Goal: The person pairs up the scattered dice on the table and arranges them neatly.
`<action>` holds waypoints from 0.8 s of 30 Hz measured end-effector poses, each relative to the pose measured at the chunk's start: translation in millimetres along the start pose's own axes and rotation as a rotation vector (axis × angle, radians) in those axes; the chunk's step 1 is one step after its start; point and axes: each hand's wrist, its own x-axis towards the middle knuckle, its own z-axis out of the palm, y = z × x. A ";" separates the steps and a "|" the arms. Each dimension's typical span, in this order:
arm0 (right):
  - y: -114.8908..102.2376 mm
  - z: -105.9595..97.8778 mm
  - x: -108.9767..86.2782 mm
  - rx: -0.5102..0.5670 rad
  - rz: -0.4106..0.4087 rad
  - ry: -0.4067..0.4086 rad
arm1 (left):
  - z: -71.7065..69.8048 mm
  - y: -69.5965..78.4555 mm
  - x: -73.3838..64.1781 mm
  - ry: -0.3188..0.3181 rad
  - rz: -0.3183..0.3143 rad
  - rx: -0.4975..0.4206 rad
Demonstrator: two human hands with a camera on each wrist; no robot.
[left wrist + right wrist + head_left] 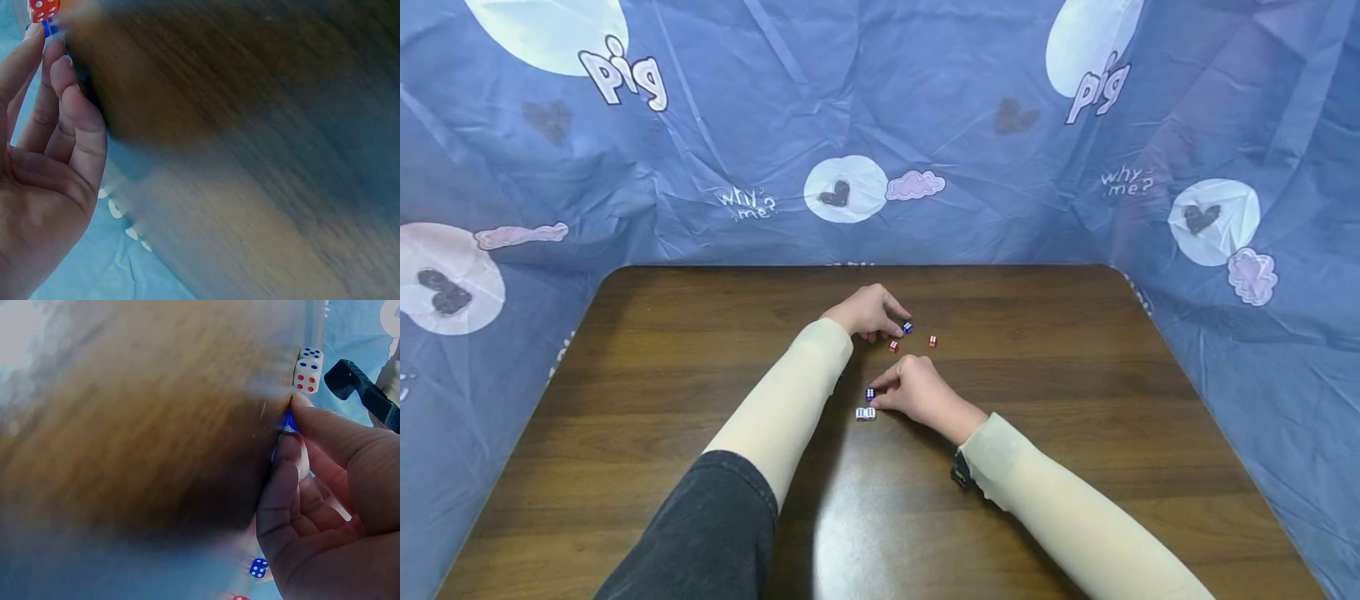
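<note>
My left hand [868, 311] pinches a blue die [907, 328] between thumb and forefinger at the far middle of the table. In the left wrist view that blue die [49, 27] is mostly hidden by the fingertips, with a red die [44, 9] beyond it. Nearer to me, the right hand [920, 389] holds another blue die [870, 394] by thumb and forefinger. Two white dice [866, 414] sit side by side just in front of it. One red die [893, 346] lies close below the left hand, and a second red die [932, 341] is to its right.
The brown wooden table [1045, 333] has rounded far corners. A blue printed cloth [985, 225] hangs around its back and sides. A black device [960, 472] is worn at the right wrist.
</note>
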 end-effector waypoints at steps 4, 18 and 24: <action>-0.5 -0.2 -0.3 -0.001 -0.007 0.004 | 1.2 0.5 1.5 0.000 0.011 0.029; -0.5 0.8 -0.2 -0.001 0.008 0.011 | 3.9 -0.3 1.3 0.024 0.052 0.048; -0.5 -0.1 -0.6 0.004 0.011 0.006 | 4.4 -1.8 -0.4 0.041 0.047 0.047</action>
